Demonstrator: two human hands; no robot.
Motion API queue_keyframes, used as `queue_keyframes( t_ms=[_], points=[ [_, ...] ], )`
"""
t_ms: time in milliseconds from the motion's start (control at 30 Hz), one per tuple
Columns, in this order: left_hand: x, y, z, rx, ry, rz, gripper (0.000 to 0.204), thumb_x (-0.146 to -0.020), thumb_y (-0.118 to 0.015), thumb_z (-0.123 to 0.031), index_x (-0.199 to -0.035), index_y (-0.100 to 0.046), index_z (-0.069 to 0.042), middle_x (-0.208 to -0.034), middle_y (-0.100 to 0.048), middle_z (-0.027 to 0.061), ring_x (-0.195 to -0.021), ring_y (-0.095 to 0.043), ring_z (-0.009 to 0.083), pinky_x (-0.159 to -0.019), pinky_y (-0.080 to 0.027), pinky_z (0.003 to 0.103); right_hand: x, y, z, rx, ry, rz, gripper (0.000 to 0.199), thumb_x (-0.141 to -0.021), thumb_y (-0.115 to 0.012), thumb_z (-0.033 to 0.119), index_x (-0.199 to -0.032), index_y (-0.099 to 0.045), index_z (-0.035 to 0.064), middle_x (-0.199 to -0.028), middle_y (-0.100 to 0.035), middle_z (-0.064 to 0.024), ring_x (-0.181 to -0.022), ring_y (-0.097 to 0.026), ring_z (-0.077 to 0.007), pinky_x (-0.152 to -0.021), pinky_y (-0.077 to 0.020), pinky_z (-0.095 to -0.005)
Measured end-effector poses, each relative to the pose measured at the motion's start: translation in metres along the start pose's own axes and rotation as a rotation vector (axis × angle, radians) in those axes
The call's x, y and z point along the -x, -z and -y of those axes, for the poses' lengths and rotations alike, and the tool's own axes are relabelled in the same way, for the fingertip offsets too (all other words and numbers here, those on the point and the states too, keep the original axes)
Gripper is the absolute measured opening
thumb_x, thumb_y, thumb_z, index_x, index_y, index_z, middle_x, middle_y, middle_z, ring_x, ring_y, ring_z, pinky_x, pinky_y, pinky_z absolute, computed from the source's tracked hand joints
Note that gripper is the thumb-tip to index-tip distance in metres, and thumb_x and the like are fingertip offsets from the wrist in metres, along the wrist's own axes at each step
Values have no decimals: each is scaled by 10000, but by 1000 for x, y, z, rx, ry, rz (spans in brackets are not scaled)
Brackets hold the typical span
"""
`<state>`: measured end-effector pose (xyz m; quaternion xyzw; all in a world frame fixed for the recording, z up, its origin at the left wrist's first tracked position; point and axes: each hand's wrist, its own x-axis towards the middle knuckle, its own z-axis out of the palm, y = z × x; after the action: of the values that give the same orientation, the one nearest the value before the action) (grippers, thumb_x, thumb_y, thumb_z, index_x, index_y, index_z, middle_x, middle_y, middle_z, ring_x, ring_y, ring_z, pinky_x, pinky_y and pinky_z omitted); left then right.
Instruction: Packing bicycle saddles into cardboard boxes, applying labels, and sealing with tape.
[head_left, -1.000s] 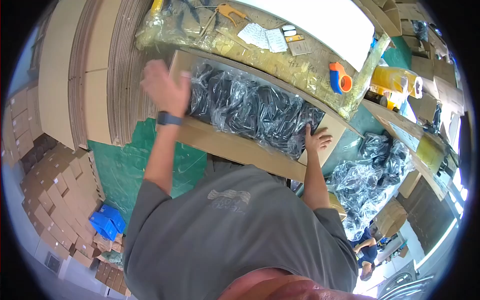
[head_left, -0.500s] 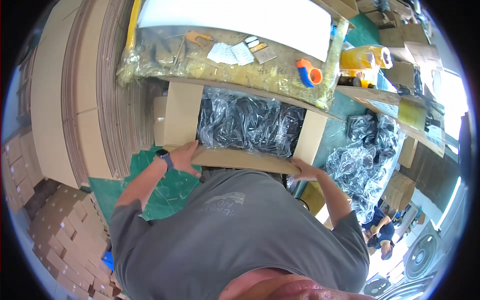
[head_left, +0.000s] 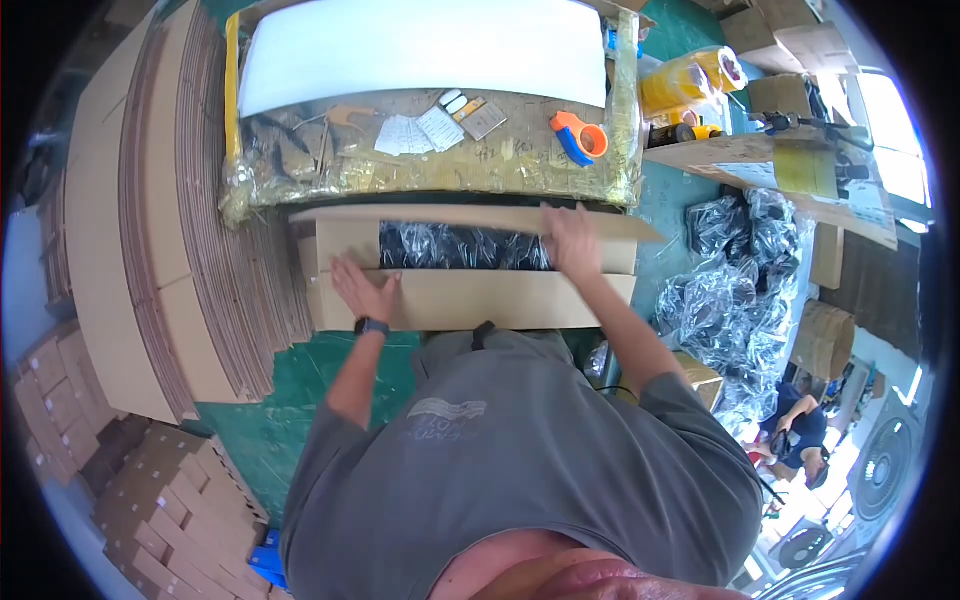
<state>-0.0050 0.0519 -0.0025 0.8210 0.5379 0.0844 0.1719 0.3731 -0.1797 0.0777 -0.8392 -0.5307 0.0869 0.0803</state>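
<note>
Atop the carton, both hands press flat, grip spread; tape dispenser beyond.

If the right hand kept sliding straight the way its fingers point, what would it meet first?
The right hand lies on the far flap of the brown cardboard box, fingers pointing away from the person. Straight on, it would likely first reach the plastic-covered edge of the workbench; depth is unclear.
</note>
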Motion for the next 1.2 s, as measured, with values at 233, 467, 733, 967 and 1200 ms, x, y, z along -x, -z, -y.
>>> queue_keyframes(
  t_ms=[233, 467, 733, 967, 1200],
  points=[
    [24, -27, -109, -20, -432, 147, 954, -913, -714, -508, -1616, -324, 7, -1699, -234, 289, -1587, -173, 473, -1267, -106, 661, 79, -42, 12, -144, 46, 20, 723, -865, -758, 408, -1445, -541, 35, -1588, -407, -214, -1469, -371, -443, -1224, -264, -621],
    [12, -55, -105, -253, -561, 304, 974, -871, -718, -625, -1649, -361, -160, -1732, -188, 232, -1605, -147, 428, -1258, -98, 681, -78, 15, -88, -217, -92, -611, 537, -827, -788, 112, -1284, -526, 9, -1182, -639, -219, -1169, -597, -410, -1082, -433, -508],
    [-68, -29, -174, -411, -742, 620, 1559, -463, -942, -697, -1700, -147, -179, -1645, -288, 319, -1558, -238, 471, -1279, -153, 620, -86, 8, -110, -600, -241, -548, 299, -972, -597, 101, -1267, -599, 50, -1057, -706, -247, -1016, -724, -327, -862, -563, -410],
    [-8, 6, -169, -441, -676, 489, 1528, -453, -996, -603, -1684, -190, -189, -1567, -396, 290, -1497, -324, 480, -1264, -208, 599, 20, 38, -1, -1137, -504, -123, 566, -861, -861, 354, -1236, -689, -34, -1106, -731, -137, -973, -700, -211, -848, -560, -341],
    [68, 43, -153, -356, -692, 421, 1440, -521, -994, -524, -1682, -205, -204, -1564, -397, 283, -1492, -327, 473, -1255, -203, 616, -126, -24, 57, -259, -368, 609, 487, -781, -755, 465, -1000, -798, 32, -1044, -789, -178, -860, -759, -327, -788, -590, -449]
  ],
)
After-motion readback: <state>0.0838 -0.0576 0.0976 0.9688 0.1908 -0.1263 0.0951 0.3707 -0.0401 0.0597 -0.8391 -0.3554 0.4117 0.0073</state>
